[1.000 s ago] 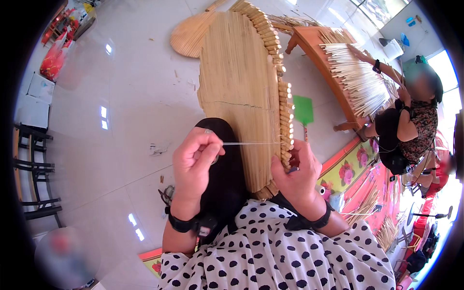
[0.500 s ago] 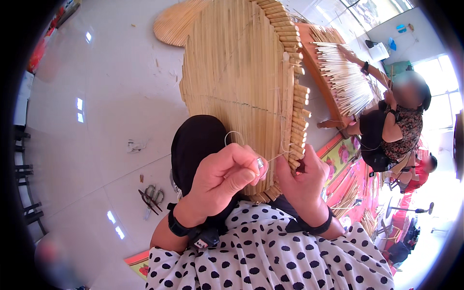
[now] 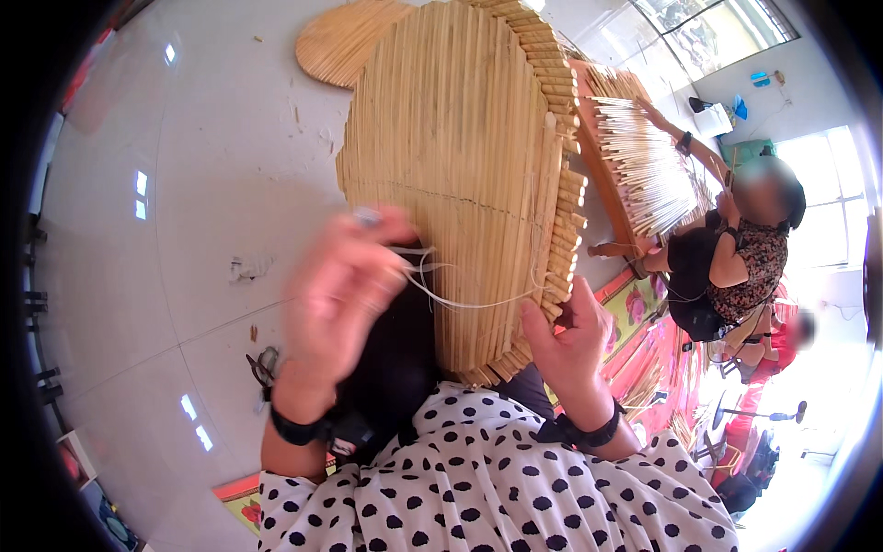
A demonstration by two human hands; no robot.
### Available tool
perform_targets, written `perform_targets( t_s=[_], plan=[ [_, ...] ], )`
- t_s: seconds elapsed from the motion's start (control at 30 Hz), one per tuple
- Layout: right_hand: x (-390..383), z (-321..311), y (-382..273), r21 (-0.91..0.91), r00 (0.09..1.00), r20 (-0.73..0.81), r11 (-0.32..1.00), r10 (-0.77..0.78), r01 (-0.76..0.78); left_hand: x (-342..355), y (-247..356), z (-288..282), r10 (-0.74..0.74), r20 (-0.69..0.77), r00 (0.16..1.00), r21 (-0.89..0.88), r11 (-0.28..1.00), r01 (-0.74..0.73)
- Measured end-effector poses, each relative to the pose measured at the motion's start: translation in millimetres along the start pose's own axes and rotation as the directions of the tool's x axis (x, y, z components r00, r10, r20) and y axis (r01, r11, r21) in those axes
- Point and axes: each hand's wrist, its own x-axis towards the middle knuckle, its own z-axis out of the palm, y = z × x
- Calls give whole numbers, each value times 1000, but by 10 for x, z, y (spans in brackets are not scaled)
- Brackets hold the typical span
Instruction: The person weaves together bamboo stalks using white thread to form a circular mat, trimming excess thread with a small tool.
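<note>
An oval board of light bamboo strips (image 3: 441,110) rests upright across my lap and dark-clad leg, edged on the right by short round stick pieces (image 3: 568,207). My left hand (image 3: 345,281), blurred, is raised left of the board, fingers closed on a thin pale thread (image 3: 469,304), which loops across to the right edge. My right hand (image 3: 570,331) grips that edge low down, thumb on the front face, fingers partly hidden behind the stick pieces.
A second bamboo panel (image 3: 345,37) lies behind. At right, a co-worker (image 3: 745,267) works at a wooden frame (image 3: 602,156) of thin sticks; another person in red (image 3: 777,345) sits beyond. Floral mats (image 3: 635,345) cover floor at right; scissors (image 3: 264,363) lie at left.
My left hand, which was lower beside the thread's end, has swung up and leftward, drawing out loops of thread. My right hand stays on the edge.
</note>
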Motion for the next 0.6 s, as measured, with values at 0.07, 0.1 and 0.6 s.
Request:
perform_targets(
  t_s=[0.07, 0.1, 0.6],
  plan=[
    [-73, -21, 120, 4, 1000, -14, 1000, 1, -1, 35, 72, -180, -2, -364, 932, 202, 976, 81],
    [-110, -19, 166, 10, 1000, -19, 1000, -9, 9, 10, 146, -175, 13, -324, 946, 197, 979, 54],
    [-221, 114, 153, -32, 984, -118, 991, -131, 128, -96, 143, 314, 133, 438, 889, 474, 806, -354]
  ],
)
